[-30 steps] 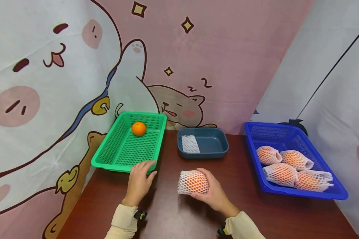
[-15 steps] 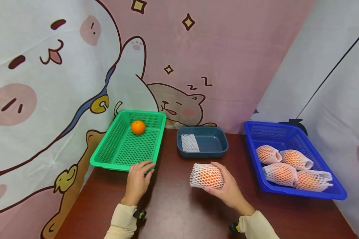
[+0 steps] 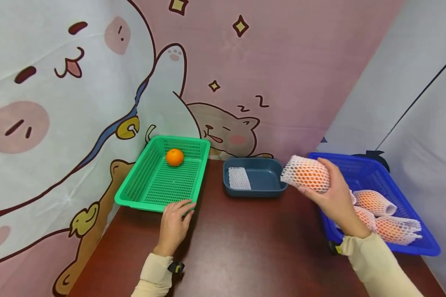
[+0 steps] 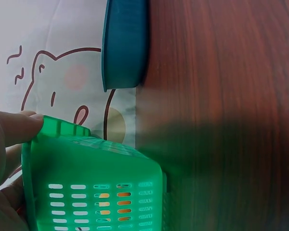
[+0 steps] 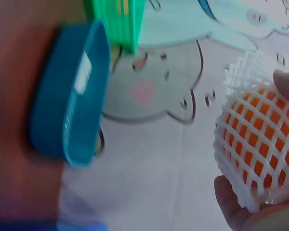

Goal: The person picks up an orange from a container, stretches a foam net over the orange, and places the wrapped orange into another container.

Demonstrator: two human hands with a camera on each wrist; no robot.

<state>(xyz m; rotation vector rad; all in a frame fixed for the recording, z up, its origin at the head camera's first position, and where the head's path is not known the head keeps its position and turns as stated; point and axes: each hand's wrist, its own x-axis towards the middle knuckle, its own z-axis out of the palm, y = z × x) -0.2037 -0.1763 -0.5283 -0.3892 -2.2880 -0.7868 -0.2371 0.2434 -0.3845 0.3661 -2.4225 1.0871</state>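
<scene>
In the head view my right hand (image 3: 332, 196) grips an orange in a white foam net sleeve (image 3: 308, 175), raised above the table by the blue basket's left edge. The right wrist view shows the netted orange (image 5: 260, 139) between thumb and fingers, with the sleeve's loose end sticking out past the fruit. My left hand (image 3: 174, 225) holds the near right corner of the green basket (image 3: 154, 206); in the left wrist view its fingers curl over the basket rim (image 4: 31, 192). One bare orange (image 3: 174, 157) lies in that basket.
A dark teal tray (image 3: 265, 192) stands mid-table with flat white foam nets (image 3: 239, 178) inside. The blue basket (image 3: 412, 206) at right holds several netted oranges (image 3: 397, 229), partly hidden by my right arm. A printed cloth (image 3: 293, 74) hangs behind the table.
My right hand has carried the netted orange rightward and up, from the table's middle to the blue basket's left side. The left hand stays at the green basket's corner.
</scene>
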